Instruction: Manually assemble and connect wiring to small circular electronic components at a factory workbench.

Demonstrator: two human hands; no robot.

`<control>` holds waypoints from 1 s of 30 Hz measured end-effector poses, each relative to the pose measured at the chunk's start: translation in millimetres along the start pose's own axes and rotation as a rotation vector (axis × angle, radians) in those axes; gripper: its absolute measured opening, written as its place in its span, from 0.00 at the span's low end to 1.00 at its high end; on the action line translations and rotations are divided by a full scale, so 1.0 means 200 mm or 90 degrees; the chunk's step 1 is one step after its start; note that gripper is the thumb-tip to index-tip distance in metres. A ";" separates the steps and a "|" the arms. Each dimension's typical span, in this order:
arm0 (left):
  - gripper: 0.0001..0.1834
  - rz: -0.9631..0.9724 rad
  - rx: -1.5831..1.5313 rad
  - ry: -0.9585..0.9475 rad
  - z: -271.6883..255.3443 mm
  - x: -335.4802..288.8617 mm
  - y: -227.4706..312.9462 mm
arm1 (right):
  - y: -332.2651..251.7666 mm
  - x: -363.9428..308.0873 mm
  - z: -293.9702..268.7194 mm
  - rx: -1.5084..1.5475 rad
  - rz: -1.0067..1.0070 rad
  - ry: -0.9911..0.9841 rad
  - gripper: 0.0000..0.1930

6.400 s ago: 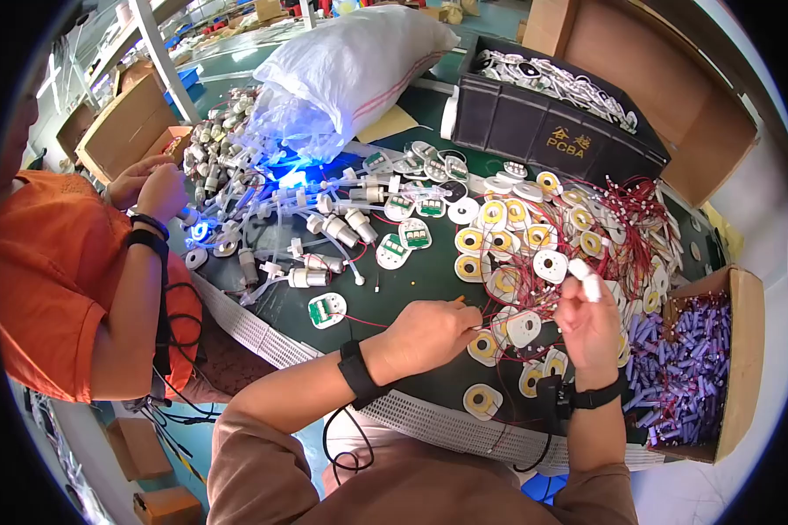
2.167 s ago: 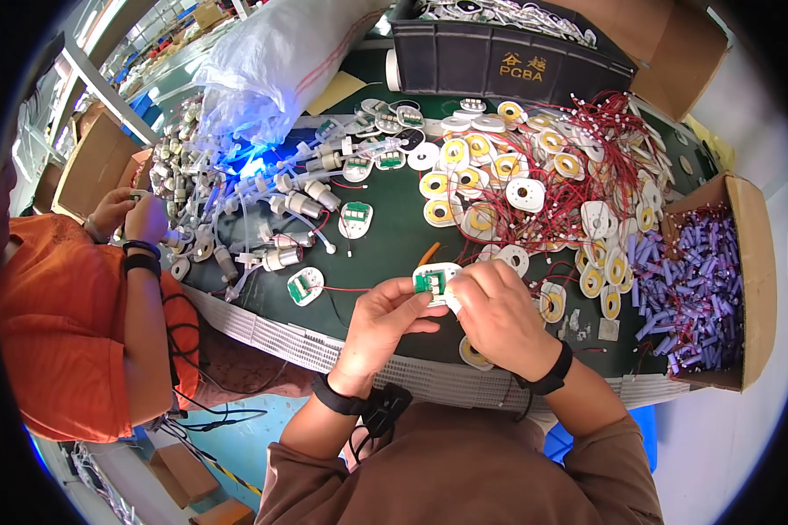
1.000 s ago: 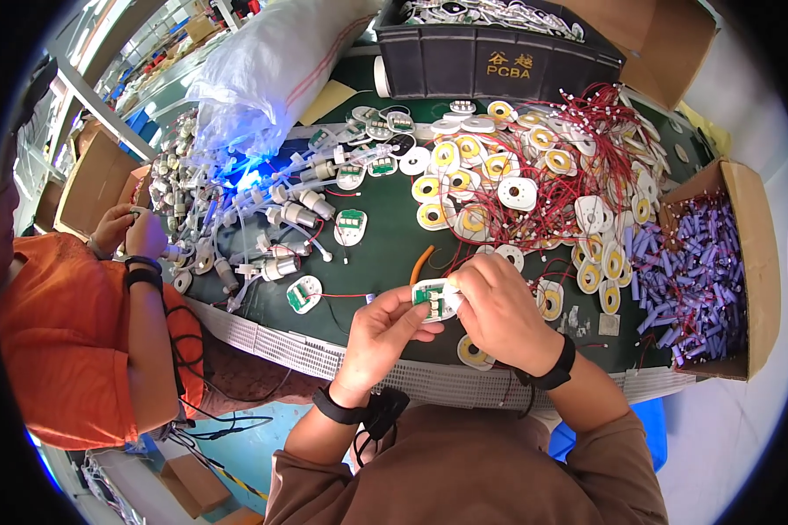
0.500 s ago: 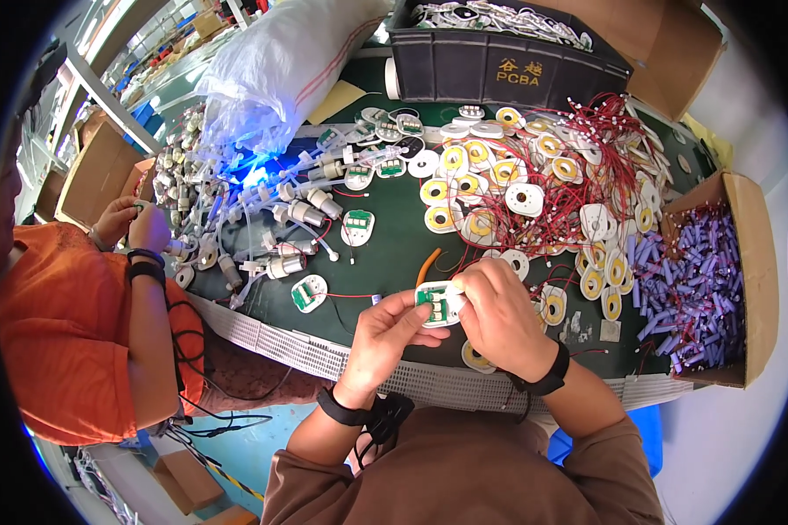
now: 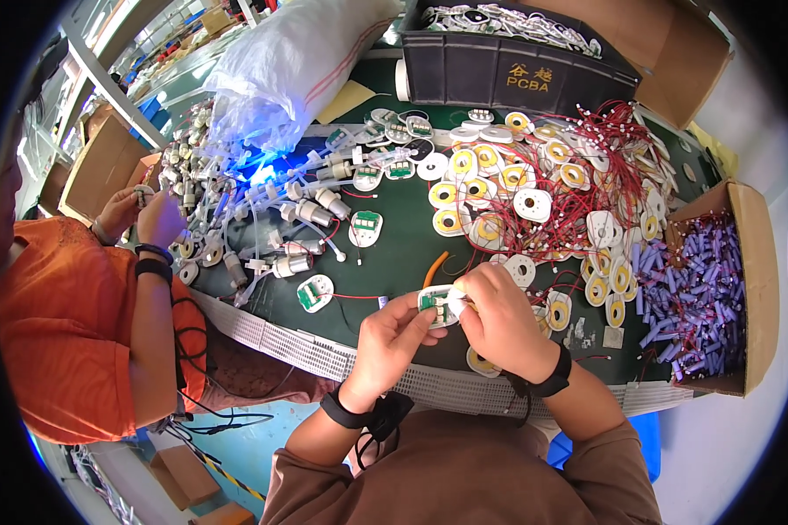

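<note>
In front of me, my left hand (image 5: 382,348) is closed on a white oval plate with a green circuit board (image 5: 428,302), its thumb lying over the lower left edge. My right hand (image 5: 510,325) pinches a small white piece at the plate's right side; the fingers partly cover it, so its kind is unclear. Beyond my left hand, another white plate with a green board (image 5: 315,293) lies on the table, a red wire running from it toward my hands. A similar plate (image 5: 365,228) rests farther back.
White discs with yellow rings (image 5: 464,164) and red wires pile up at right, beside a carton (image 5: 756,289) of purple cylinders. A black bin (image 5: 517,74) stands behind. Tubed motor-like parts (image 5: 311,212) lie left, near a co-worker in an orange shirt (image 5: 70,341). Perforated trim (image 5: 276,343) edges the table.
My right fingers have shifted inward over the board's right part, and a white piece now shows beneath them. My left hand still holds the plate. The view has shifted slightly.
</note>
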State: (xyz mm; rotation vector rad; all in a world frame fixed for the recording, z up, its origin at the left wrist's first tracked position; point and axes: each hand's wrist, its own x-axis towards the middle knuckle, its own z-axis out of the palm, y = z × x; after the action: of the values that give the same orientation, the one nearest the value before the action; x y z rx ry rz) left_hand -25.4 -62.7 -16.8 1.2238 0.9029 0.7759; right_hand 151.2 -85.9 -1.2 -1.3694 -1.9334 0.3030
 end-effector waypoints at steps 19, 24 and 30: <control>0.13 0.163 0.256 0.094 -0.02 -0.05 0.01 | -0.04 0.05 0.04 -0.007 -0.038 0.021 0.10; 0.15 0.275 0.309 0.103 0.02 0.02 -0.06 | -0.01 0.00 0.03 -0.055 0.054 -0.020 0.07; 0.14 0.219 0.215 0.106 -0.06 0.00 -0.02 | -0.06 0.10 0.07 0.065 0.076 -0.083 0.06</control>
State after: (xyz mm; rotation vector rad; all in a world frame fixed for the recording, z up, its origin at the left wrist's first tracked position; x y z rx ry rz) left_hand -36.7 -58.7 -22.7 1.6593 1.0000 1.0396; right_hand 129.6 -70.7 5.1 -1.4317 -1.9155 0.5530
